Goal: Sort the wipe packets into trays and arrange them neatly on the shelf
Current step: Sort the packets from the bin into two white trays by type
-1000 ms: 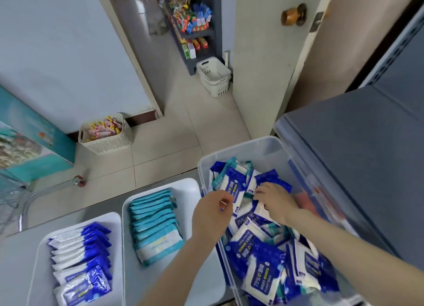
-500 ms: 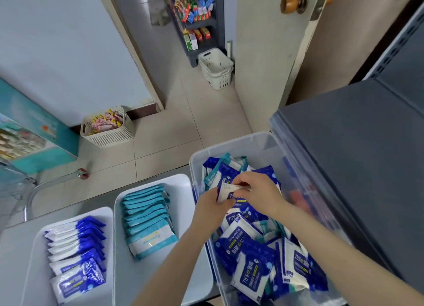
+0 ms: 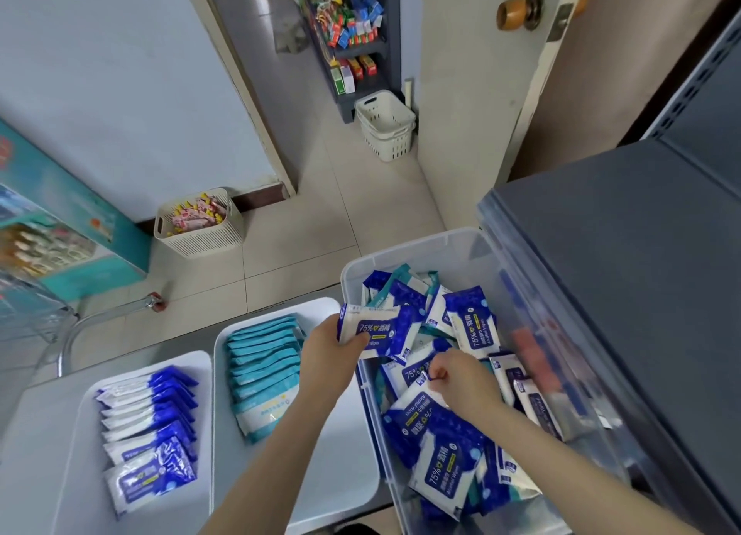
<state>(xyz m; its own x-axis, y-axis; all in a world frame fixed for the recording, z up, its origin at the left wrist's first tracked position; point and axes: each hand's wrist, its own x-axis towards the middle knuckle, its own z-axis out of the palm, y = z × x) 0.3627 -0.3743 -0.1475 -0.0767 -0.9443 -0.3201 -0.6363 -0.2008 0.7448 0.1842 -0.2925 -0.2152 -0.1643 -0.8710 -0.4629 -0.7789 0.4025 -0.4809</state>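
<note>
While the right hand was raised over the pile half a second ago with a packet in its fingers, it now sits lower among the loose packets in the clear plastic bin. The left hand has come up and grips a blue wipe packet, thumb curled over its face, above the bin's left rim. The packet is blue and white, printed "75%" and "Wipes", and held nearly flat. The right hand has its fingers curled against the pile, but I cannot tell whether it pinches anything. On the bench, the left tray holds a row of blue packets. The middle tray, just beside the bin, holds a row of teal packets.
</note>
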